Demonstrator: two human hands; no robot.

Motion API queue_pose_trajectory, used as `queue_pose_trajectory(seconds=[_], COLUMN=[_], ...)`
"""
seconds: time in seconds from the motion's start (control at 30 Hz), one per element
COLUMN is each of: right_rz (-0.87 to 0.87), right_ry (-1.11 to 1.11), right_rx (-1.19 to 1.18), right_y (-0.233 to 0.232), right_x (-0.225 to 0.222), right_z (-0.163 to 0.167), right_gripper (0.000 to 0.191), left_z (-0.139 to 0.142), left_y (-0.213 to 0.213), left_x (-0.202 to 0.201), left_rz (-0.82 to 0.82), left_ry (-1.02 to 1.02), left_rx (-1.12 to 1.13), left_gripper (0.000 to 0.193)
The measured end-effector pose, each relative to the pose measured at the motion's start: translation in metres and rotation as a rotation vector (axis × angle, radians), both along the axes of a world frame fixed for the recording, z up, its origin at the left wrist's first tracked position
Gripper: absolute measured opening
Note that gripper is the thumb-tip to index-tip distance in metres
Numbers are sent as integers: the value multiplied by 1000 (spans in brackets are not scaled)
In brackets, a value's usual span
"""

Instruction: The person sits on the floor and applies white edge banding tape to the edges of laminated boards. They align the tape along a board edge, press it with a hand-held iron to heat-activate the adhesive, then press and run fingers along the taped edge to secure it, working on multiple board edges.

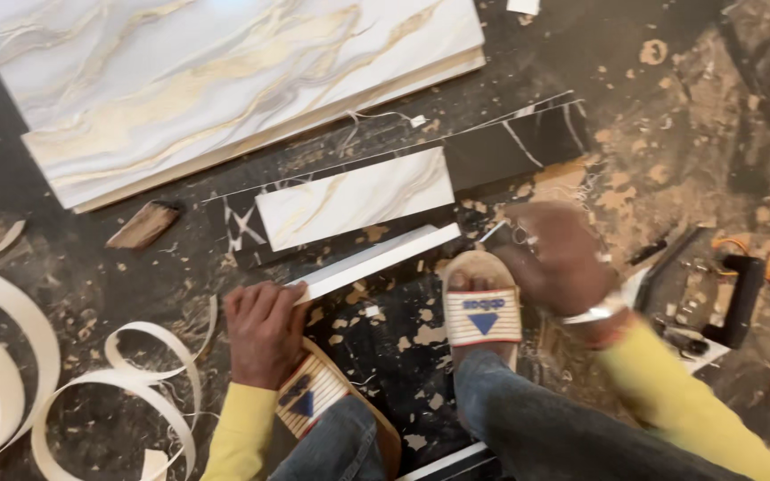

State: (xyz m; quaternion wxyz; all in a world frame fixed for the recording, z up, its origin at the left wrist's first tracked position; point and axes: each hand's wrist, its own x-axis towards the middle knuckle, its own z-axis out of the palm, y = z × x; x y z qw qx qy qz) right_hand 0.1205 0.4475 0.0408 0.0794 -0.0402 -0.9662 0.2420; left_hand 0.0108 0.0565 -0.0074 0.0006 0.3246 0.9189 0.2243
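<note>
Left hand [265,331]: pressed flat, fingers loosely curled over the near end of a thin white strip [376,260]; strip runs toward 2 o'clock. Right hand [556,258]: blurred, at the strip's far end; whether it grasps anything cannot be told. Sandalled feet [483,312] between the hands. At 12 o'clock of the strip: small marbled panel [354,198] on a black board [510,151]; beyond, large marbled slab [216,80]. At 9 o'clock: coils of white edge band [11,356]. Floor [652,169]: dark, strewn with sawdust and chips.
</note>
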Motion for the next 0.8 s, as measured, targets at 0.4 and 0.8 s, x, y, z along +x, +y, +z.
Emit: queue_pose_trajectory(seconds=[0.4, 0.8], right_rz=[450, 471], right_ry=[92, 145], right_rx=[150, 163], right_y=[-44, -54], right_x=[-54, -62], right_z=[-24, -21], right_gripper=[39, 30], left_z=[11, 3], left_y=[11, 9], left_x=[1, 7], left_rz=[11, 18], left_ry=[95, 120], left_rx=[34, -46], left_gripper=[10, 18])
